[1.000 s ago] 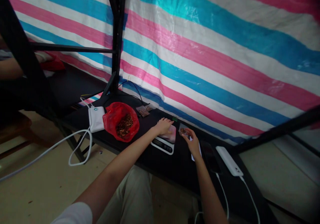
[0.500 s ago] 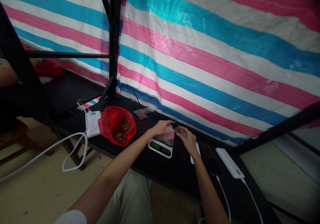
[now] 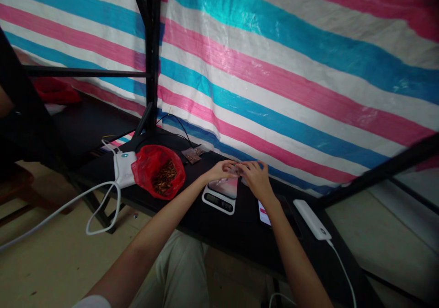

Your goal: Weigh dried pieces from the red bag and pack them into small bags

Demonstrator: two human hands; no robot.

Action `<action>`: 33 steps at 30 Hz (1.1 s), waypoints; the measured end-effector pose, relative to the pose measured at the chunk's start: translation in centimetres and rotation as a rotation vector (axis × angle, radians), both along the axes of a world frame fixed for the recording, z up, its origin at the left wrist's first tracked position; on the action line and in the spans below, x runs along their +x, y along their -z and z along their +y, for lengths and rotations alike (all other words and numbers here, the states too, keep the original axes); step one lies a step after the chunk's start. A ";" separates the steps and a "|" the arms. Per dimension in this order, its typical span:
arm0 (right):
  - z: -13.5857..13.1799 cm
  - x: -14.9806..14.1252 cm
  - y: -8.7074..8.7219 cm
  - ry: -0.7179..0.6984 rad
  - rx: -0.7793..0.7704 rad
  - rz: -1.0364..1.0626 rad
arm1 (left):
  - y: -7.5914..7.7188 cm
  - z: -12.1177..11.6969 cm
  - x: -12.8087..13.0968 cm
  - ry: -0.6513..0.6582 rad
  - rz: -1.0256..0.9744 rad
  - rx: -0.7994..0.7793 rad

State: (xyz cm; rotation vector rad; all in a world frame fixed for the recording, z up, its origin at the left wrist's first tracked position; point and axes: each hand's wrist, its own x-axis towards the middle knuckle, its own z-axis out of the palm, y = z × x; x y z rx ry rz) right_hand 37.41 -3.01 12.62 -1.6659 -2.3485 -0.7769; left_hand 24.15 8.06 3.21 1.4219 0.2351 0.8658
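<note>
My left hand (image 3: pixel 219 171) reaches over the far side of a white digital scale (image 3: pixel 219 202), fingers closed at a small clear plastic bag (image 3: pixel 234 170). From the right, my right hand (image 3: pixel 256 178) meets it, its fingers bent over the same bag. The fingers hide much of the bag, and its contents cannot be made out. On the scale's dark plate lies a shiny, translucent flat sheet or bag (image 3: pixel 224 188). To the left, a red plastic bag (image 3: pixel 141 173) stands open with many small brown dried pieces (image 3: pixel 164 178) inside.
Small filled clear bags (image 3: pixel 193 154) lie behind the red bag. A white cabled device (image 3: pixel 124 170) stands at left. A lit phone (image 3: pixel 264 214) and a white power bank (image 3: pixel 312 220) lie at right. Striped sheeting (image 3: pixel 274 83) hangs behind the black table (image 3: pixel 236 235).
My right hand has moved left and slightly up to meet my left hand. The small round item with brown contents in its fingers is now hidden. More of the scale's plate shows.
</note>
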 end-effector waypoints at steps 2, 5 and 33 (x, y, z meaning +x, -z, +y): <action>0.0 -0.3 -0.3 -0.004 0.020 -0.070 | -0.2 -0.1 -0.1 -0.005 -0.008 -0.001; -0.2 -0.6 -0.5 -0.011 0.042 -0.120 | -0.4 0.0 -0.3 -0.039 0.007 0.047; 0.0 -1.8 -0.1 -0.112 -0.024 0.397 | -1.3 -7.6 -8.8 -0.548 0.443 0.672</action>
